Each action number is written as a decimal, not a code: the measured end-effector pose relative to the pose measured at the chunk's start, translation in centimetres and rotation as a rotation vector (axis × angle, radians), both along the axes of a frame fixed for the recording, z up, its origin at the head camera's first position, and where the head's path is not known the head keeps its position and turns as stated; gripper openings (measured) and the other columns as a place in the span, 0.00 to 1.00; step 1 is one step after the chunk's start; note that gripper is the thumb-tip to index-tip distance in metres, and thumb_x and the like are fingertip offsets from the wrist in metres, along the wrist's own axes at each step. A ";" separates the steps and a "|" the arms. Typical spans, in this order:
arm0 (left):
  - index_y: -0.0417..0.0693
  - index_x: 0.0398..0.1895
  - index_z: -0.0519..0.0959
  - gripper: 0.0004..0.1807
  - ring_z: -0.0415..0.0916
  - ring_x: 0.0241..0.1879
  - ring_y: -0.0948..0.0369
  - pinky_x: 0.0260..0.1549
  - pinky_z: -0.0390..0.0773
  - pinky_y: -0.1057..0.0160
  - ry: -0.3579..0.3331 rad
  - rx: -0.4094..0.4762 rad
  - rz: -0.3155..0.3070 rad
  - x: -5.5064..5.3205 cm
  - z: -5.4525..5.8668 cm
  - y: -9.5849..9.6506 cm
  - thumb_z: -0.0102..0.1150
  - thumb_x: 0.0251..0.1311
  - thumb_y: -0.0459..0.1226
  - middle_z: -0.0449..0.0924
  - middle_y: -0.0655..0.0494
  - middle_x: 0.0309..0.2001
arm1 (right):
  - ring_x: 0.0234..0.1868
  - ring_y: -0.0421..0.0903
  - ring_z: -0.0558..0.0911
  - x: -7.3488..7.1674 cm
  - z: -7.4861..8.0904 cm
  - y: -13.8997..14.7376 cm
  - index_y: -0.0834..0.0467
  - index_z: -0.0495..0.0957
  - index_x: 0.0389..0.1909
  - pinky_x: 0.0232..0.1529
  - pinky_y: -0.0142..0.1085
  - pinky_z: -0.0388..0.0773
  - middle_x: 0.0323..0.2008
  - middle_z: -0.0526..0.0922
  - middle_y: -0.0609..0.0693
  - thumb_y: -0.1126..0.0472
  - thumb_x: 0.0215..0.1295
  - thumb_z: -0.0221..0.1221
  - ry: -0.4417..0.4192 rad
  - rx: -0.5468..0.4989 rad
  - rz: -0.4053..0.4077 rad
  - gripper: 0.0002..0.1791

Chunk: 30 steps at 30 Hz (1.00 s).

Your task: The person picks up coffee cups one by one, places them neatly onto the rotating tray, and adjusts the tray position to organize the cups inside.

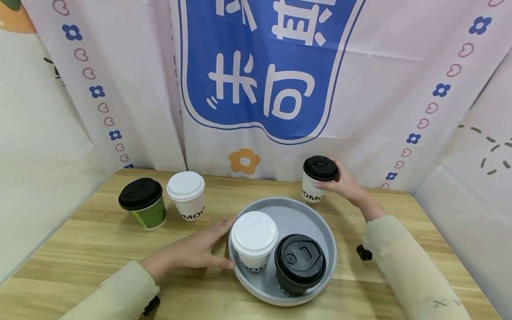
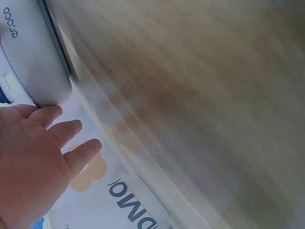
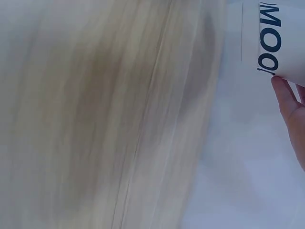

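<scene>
My right hand [image 1: 345,183] grips a white paper cup [image 1: 313,192] with a black lid, its thumb across the front and fingers behind. In the right wrist view the fingertips lie on the cup wall [image 3: 290,43], beside the black lettering. With its fingers extended, my left hand [image 1: 204,246] touches the left rim of a round grey tray [image 1: 280,204]. On that tray stand a white-lidded paper cup [image 1: 254,238] and a dark cup with a black lid [image 1: 301,262]. The left wrist view shows the fingers [image 2: 81,157] apart, right at the tray's side [image 2: 40,62].
Left of the tray stand a green cup [image 1: 146,206] with a black lid and another white-lidded paper cup [image 1: 187,195]. All rest on a wooden table [image 1: 192,293]. A printed cloth [image 1: 260,89] hangs along the table's back edge, with pale cloth at both sides.
</scene>
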State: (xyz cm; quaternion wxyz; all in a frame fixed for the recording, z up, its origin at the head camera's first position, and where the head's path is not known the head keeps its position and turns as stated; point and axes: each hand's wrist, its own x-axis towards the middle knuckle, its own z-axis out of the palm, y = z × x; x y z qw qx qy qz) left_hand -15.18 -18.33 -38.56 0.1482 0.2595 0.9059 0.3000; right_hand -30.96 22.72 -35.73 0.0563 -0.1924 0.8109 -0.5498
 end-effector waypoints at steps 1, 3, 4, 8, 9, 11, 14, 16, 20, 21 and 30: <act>0.49 0.81 0.43 0.64 0.43 0.78 0.38 0.73 0.51 0.36 0.000 0.003 -0.002 0.0 0.0 0.0 0.68 0.49 0.64 0.46 0.37 0.78 | 0.58 0.36 0.74 0.2 0.1 0.3 0.59 0.51 0.73 0.65 0.41 0.67 0.66 0.68 0.56 0.65 0.61 0.67 0.005 0.002 -0.002 0.45; 0.48 0.81 0.43 0.64 0.44 0.77 0.38 0.73 0.51 0.36 0.000 0.006 -0.002 0.0 0.1 0.1 0.68 0.49 0.64 0.47 0.36 0.78 | 0.56 0.34 0.75 0.7 0.4 1.1 0.60 0.52 0.72 0.62 0.35 0.69 0.64 0.69 0.53 0.66 0.61 0.66 0.010 0.001 -0.001 0.43; 0.49 0.81 0.43 0.64 0.44 0.77 0.38 0.73 0.51 0.36 0.000 0.009 -0.003 0.0 0.1 0.1 0.68 0.50 0.63 0.47 0.35 0.78 | 0.56 0.34 0.75 1.0 0.6 1.4 0.60 0.53 0.71 0.61 0.33 0.71 0.63 0.70 0.52 0.66 0.61 0.66 0.016 0.000 0.000 0.42; 0.49 0.81 0.43 0.64 0.44 0.77 0.37 0.72 0.52 0.35 -0.005 0.010 -0.003 0.1 0.1 0.1 0.68 0.50 0.63 0.47 0.34 0.78 | 0.55 0.33 0.76 2.1 1.2 2.7 0.60 0.54 0.70 0.54 0.25 0.74 0.61 0.70 0.48 0.67 0.61 0.66 0.037 0.000 -0.004 0.40; 0.49 0.81 0.43 0.64 0.44 0.77 0.36 0.72 0.52 0.34 -0.005 0.010 -0.003 0.1 0.1 0.1 0.68 0.50 0.63 0.47 0.34 0.78 | 0.54 0.33 0.77 2.4 1.4 3.0 0.60 0.54 0.70 0.54 0.25 0.75 0.61 0.70 0.47 0.67 0.61 0.66 0.041 0.001 -0.006 0.41; 0.49 0.81 0.43 0.64 0.45 0.77 0.36 0.71 0.52 0.34 -0.006 0.008 0.000 0.1 0.1 0.1 0.68 0.50 0.63 0.47 0.34 0.77 | 0.54 0.32 0.77 3.0 1.7 3.5 0.60 0.54 0.71 0.53 0.24 0.75 0.60 0.70 0.45 0.67 0.61 0.66 0.043 0.006 -0.011 0.41; 0.50 0.81 0.43 0.63 0.45 0.77 0.36 0.71 0.52 0.34 -0.002 0.004 0.002 0.0 0.0 0.0 0.68 0.50 0.63 0.47 0.34 0.78 | 0.55 0.30 0.76 3.9 2.1 4.2 0.59 0.53 0.73 0.54 0.23 0.74 0.60 0.70 0.42 0.67 0.61 0.66 0.055 0.025 -0.021 0.43; 0.50 0.81 0.43 0.64 0.45 0.77 0.36 0.71 0.53 0.34 0.003 0.002 -0.001 0.0 0.0 0.1 0.68 0.50 0.63 0.47 0.33 0.77 | 0.57 0.29 0.74 4.4 2.3 4.6 0.57 0.53 0.73 0.55 0.22 0.72 0.61 0.70 0.40 0.66 0.62 0.66 0.067 0.039 -0.023 0.43; 0.48 0.81 0.43 0.64 0.45 0.77 0.36 0.71 0.53 0.34 0.004 0.008 -0.005 0.0 0.0 0.1 0.68 0.50 0.63 0.47 0.34 0.77 | 0.59 0.29 0.72 5.4 2.6 5.3 0.55 0.53 0.74 0.56 0.20 0.71 0.61 0.69 0.37 0.67 0.62 0.66 0.094 0.044 0.001 0.43; 0.48 0.81 0.43 0.64 0.45 0.76 0.35 0.71 0.53 0.33 0.005 0.010 -0.007 0.0 0.0 0.1 0.68 0.50 0.63 0.47 0.34 0.77 | 0.59 0.29 0.72 5.6 2.6 5.5 0.55 0.54 0.74 0.56 0.20 0.71 0.61 0.69 0.37 0.68 0.62 0.65 0.098 0.038 0.012 0.43; 0.48 0.81 0.43 0.63 0.46 0.76 0.34 0.71 0.53 0.32 -0.002 0.019 -0.007 0.1 0.1 0.2 0.69 0.50 0.63 0.47 0.33 0.77 | 0.56 0.31 0.77 7.9 2.5 7.1 0.51 0.57 0.72 0.51 0.25 0.78 0.59 0.73 0.38 0.74 0.60 0.62 0.133 -0.037 0.075 0.41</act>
